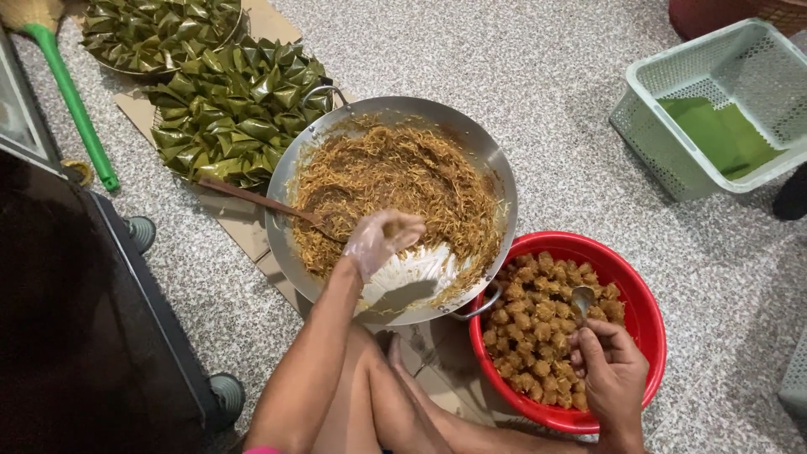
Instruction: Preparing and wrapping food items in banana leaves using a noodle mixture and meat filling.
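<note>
- My left hand [382, 240], in a thin clear glove, is pinched shut on a clump of shredded filling [395, 189] inside the steel wok [492, 155].
- My right hand [612, 370] grips a metal spoon [582, 298] over the red basin [647, 324] of brown balls [538, 324], at the wok's four o'clock.
- Folded leaf parcels [235, 109] lie at its ten o'clock.

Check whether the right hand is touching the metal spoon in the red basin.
Touching. The head view shows the right hand with its fingers closed around the metal spoon handle, above the red basin.

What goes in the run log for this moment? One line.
left hand: gloved, pinching shredded filling in wok | right hand: holds spoon over red basin
</note>
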